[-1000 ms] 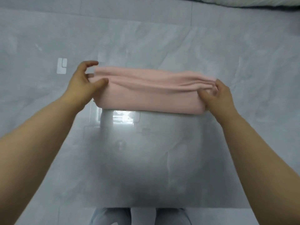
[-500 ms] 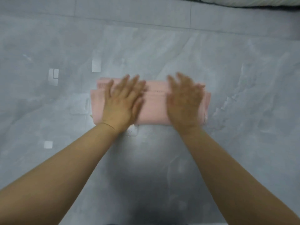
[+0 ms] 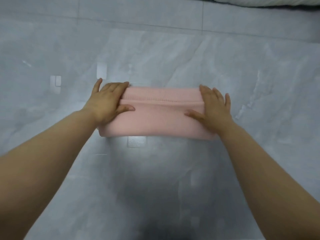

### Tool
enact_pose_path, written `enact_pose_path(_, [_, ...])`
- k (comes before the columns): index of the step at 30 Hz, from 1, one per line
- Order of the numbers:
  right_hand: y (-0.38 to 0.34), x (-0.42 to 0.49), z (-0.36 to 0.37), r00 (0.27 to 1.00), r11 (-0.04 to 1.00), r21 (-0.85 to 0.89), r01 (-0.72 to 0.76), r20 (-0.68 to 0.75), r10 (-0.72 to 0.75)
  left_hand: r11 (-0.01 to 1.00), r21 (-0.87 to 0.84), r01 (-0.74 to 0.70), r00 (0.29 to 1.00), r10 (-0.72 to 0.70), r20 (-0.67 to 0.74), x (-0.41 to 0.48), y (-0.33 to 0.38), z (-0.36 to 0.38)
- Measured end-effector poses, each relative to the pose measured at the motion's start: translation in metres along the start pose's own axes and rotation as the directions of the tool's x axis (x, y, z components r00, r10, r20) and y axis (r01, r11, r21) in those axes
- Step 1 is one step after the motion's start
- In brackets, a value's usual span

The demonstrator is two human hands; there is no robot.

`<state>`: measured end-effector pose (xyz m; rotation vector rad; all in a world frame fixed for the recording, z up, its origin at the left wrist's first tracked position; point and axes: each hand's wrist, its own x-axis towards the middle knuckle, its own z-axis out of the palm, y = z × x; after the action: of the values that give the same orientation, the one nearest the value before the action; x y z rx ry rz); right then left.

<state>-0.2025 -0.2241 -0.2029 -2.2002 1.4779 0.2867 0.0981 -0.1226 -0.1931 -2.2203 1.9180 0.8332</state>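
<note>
Floor: A glossy grey marbled floor (image 3: 173, 49) fills the view, with grout lines crossing its far part and a dark patch at the near edge.

Forearms: Two bare arms reach in from the near corners, the left forearm (image 3: 43, 161) and the right forearm (image 3: 268, 170) angling toward the middle.

Cloth: A folded pink cloth (image 3: 161, 116) lies flat on the floor at centre, a long band running left to right. A fold edge runs along its length near the far side, and ribbed knit shows beyond that line.

Left hand: The left hand (image 3: 107, 103) lies palm down on the cloth's left end. Its fingers are straight and spread wide, the thumb resting on the pink surface and the outer fingers reaching past the end toward the tile. It presses and grips nothing.

Right hand: The right hand (image 3: 214, 108) mirrors it on the right end, flat and splayed, thumb pointing inward across the cloth, holding nothing.

Far edge: A pale textile (image 3: 259, 1) over a dark strip borders the top right corner.

Reflections: Small bright light patches (image 3: 101, 70) glint on the tile beyond and beside the cloth.
</note>
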Motion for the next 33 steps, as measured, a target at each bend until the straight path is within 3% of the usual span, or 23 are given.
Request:
enact_pose_path(3, [0.006,0.01,-0.024,0.987,0.999,-0.037,0.017,0.161,-0.011,0.999,0.047,0.004,1.0,-0.005,0.024,0.008,-0.003,-0.016])
enact_pose_path(6, [-0.004,0.022,-0.042,0.973,0.992,-0.083,0.1,0.215,-0.08,1.0,0.021,-0.011,0.997,0.01,0.077,0.012,0.004,-0.032])
enact_pose_path(8, [-0.016,0.023,-0.057,0.957,0.976,-0.078,0.203,0.225,-0.181,0.998,-0.043,-0.039,0.999,0.04,0.021,0.007,0.008,-0.042])
enact_pose_path(11, [-0.03,0.01,-0.083,0.96,0.984,-0.033,0.173,0.231,-0.161,0.995,-0.094,-0.033,0.993,0.022,-0.113,-0.01,0.015,-0.057])
enact_pose_path(13, [-0.033,-0.001,-0.091,0.976,0.975,-0.047,0.217,-0.015,-0.218,0.993,-0.121,-0.013,0.952,-0.025,-0.306,-0.023,0.018,-0.064])
enact_pose_path(14, [-0.032,-0.008,-0.09,0.936,0.952,-0.129,0.277,-0.189,-0.298,0.994,-0.107,-0.031,0.911,-0.016,-0.413,-0.029,0.017,-0.066])
enact_pose_path(16, [-0.028,-0.019,-0.076,0.774,0.9,-0.307,0.309,-0.469,-0.426,0.996,-0.02,-0.084,0.811,0.057,-0.582,-0.036,0.013,-0.06])
enact_pose_path(18, [-0.021,-0.026,-0.05,0.642,0.882,-0.356,0.309,-0.606,-0.47,0.988,0.103,-0.115,0.744,0.154,-0.65,-0.037,0.008,-0.044])
enact_pose_path(19, [-0.015,-0.03,-0.033,0.61,0.873,-0.372,0.314,-0.626,-0.486,0.978,0.168,-0.123,0.726,0.204,-0.656,-0.038,0.006,-0.031])
enact_pose_path(21, [0.0,-0.039,0.004,0.641,0.854,-0.412,0.317,-0.571,-0.513,0.95,0.277,-0.147,0.762,0.287,-0.58,-0.045,0.004,0.004])
enact_pose_path(25, [0.013,-0.073,0.055,0.8,0.857,-0.432,0.28,-0.389,-0.457,0.917,0.337,-0.216,0.868,0.338,-0.364,-0.081,-0.002,0.066])
enact_pose_path(28, [-0.009,-0.09,0.055,0.849,0.928,-0.279,0.245,-0.4,-0.345,0.965,0.206,-0.163,0.868,0.239,-0.435,-0.096,0.009,0.067])
enact_pose_path(31, [-0.051,-0.082,0.046,0.834,0.939,-0.199,0.281,-0.434,-0.341,0.98,0.108,-0.168,0.839,0.2,-0.506,-0.085,0.035,0.052])
enact_pose_path(33, [-0.082,-0.065,0.043,0.838,0.939,-0.186,0.288,-0.426,-0.342,0.985,0.103,-0.141,0.863,0.173,-0.476,-0.062,0.055,0.045])
